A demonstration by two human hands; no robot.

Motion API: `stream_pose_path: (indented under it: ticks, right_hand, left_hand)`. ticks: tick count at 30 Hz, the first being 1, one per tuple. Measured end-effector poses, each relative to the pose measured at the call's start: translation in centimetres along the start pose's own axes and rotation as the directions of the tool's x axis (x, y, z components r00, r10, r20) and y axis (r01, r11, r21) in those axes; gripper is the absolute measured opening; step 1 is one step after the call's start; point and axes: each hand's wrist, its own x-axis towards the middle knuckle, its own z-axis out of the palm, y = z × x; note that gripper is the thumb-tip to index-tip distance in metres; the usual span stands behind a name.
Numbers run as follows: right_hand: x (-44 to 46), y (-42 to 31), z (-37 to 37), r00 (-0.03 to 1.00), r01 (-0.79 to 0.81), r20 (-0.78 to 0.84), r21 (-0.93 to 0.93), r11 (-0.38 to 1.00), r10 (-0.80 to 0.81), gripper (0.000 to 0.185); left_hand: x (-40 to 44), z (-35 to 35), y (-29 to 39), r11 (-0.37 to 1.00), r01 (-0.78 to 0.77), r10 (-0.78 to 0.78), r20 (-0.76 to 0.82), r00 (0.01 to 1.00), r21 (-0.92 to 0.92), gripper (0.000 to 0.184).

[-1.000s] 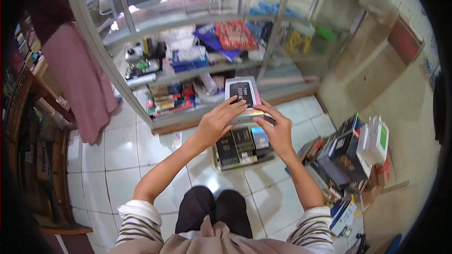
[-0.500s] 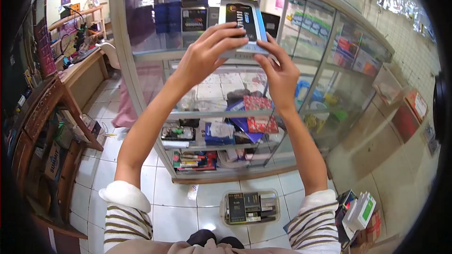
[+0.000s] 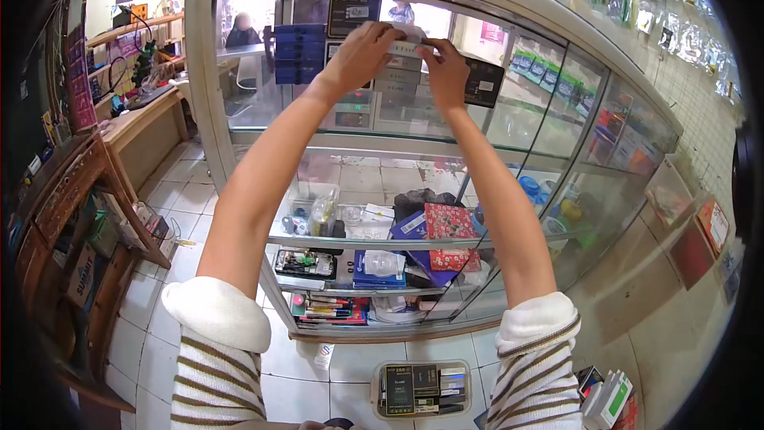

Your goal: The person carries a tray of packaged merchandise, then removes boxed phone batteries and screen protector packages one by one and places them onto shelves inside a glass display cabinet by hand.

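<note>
Both hands reach up to the upper shelf of a glass display case [image 3: 366,141]. My left hand [image 3: 362,57] and my right hand [image 3: 446,72] grip opposite sides of a small pale box [image 3: 406,48], which is seen end-on above a stack of similar boxes [image 3: 396,89]. Whether it rests on the stack is hard to tell. To the left of my left hand stand a black box [image 3: 352,12] and a pile of blue boxes [image 3: 300,54]. Right of my right hand is another black box [image 3: 482,82].
On the floor below, a clear plastic tub [image 3: 378,410] holds several dark boxes. Lower shelves carry red patterned packs [image 3: 450,221] and blue packets. A wooden cabinet [image 3: 119,183] stands left. Boxes [image 3: 609,402] lie at the lower right. A person [image 3: 243,32] is behind the case.
Both hands have moved up and forward with the box, from above the floor tub to the case's upper shelf. The view has tilted upward, and the box's printed top no longer shows.
</note>
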Motion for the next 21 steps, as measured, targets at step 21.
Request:
stream_pose_path:
  ticks: [21]
  right_hand:
    - [4.1, 6.4, 3.0, 0.965, 0.054, 0.263, -0.294, 0.954, 0.027, 0.035]
  left_hand:
    - [-2.1, 5.0, -2.3, 0.849, 0.008, -0.008, -0.003, 1.000, 0.529, 0.076]
